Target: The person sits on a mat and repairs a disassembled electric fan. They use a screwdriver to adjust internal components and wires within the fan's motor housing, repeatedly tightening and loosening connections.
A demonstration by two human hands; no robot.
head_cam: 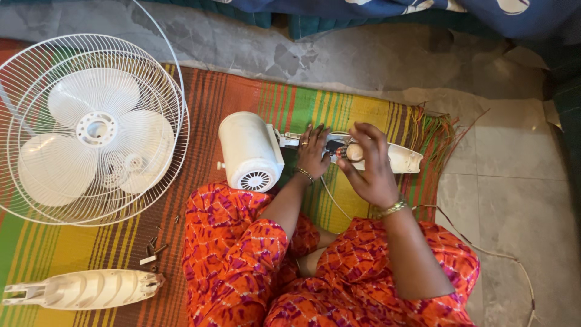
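A white fan motor housing (249,151) lies on the striped mat, joined to a white neck piece (404,160) with open wiring. My left hand (313,151) rests on that neck piece just right of the housing, fingers pressed down on it. My right hand (367,168) hovers over the middle of the neck, fingertips pinching a small round beige part (354,151). Both wrists wear bangles.
White fan grilles with a three-blade propeller (91,130) lie at left. A white ribbed cover (85,289) lies bottom left, with loose screws (154,248) near it. A thin cable (484,248) runs across the grey tiles at right. Blue cloth (375,9) borders the top.
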